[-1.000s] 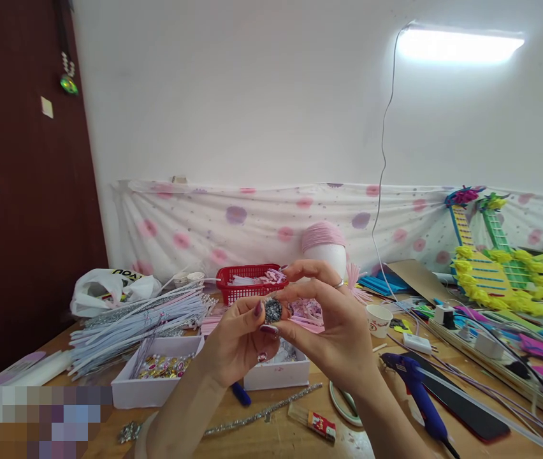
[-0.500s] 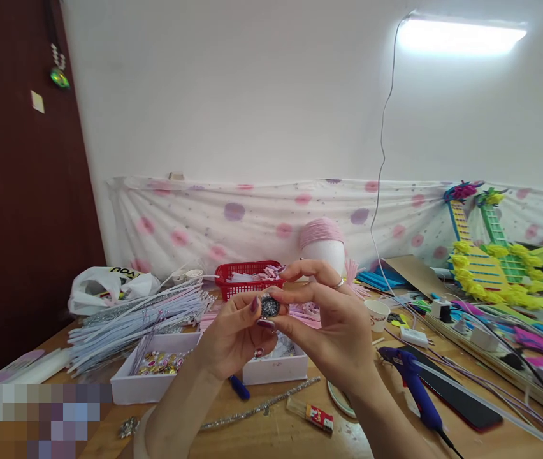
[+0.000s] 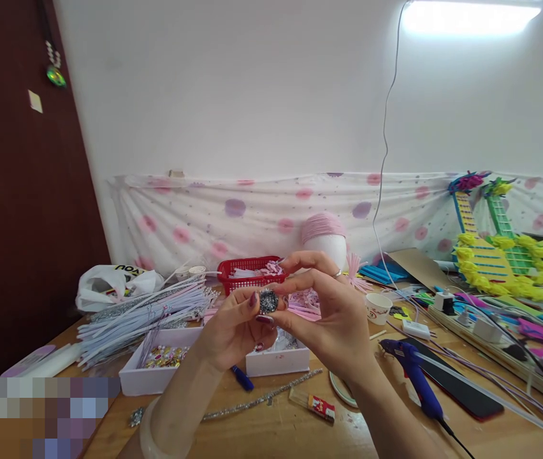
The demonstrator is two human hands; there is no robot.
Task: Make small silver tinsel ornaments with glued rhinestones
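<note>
Both hands are raised above the wooden table (image 3: 271, 427), pinching one small round silver glitter ball (image 3: 268, 301) between them. My left hand (image 3: 233, 331) grips it from the left with thumb and fingertips. From the right, my right hand (image 3: 333, 319), with a ring on one finger, closes thumb and forefinger on the same ball. Directly below the hands sits a white box (image 3: 157, 376) of coloured gems.
A blue glue gun (image 3: 415, 382) lies right of my wrist. A silver pipe cleaner (image 3: 262, 400) and a small glue tube (image 3: 312, 406) lie in front. A bundle of white sticks (image 3: 142, 315), a red basket (image 3: 250, 273) and a paper cup (image 3: 377, 308) stand behind.
The hands stay together on the glitter ball, its position shifting only slightly. The view has tilted a little, so the table shows lower.
</note>
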